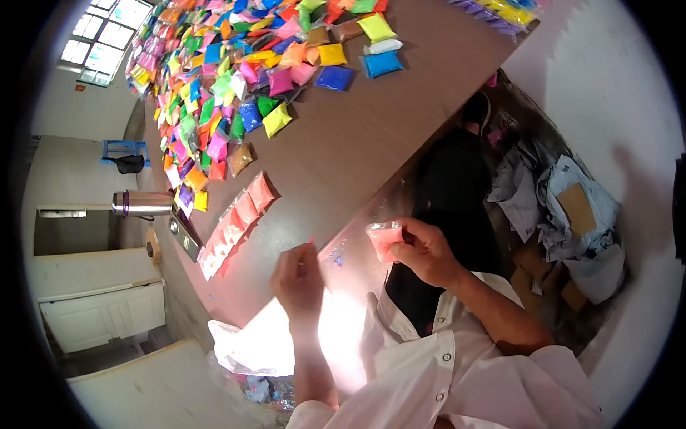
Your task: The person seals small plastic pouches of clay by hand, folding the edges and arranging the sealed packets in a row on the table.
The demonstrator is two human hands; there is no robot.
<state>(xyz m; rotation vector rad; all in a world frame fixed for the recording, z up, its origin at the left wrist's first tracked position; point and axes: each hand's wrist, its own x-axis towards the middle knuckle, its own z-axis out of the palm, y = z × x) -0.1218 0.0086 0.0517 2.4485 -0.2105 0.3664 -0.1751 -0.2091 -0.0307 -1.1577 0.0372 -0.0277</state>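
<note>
A small clear packet of coral-pink clay-like stuff (386,239) is pinched between the thumb and fingers of my right hand (431,254), just off the table's near edge. To its left, my left hand (297,280) is closed, fingers curled together. A tiny pink bit shows at its fingertips, too small to name. Beyond my left hand, a row of several matching coral packets (246,209) lies side by side on the brown table (343,143). Strong sunlight washes out the area by my left wrist.
A large heap of multicoloured packets (214,107) covers the table's far left. A steel thermos (143,203) and a dark, silver-edged object (184,237) stand at the left edge. Grey plastic bags (572,207) and cardboard lie on the floor to the right.
</note>
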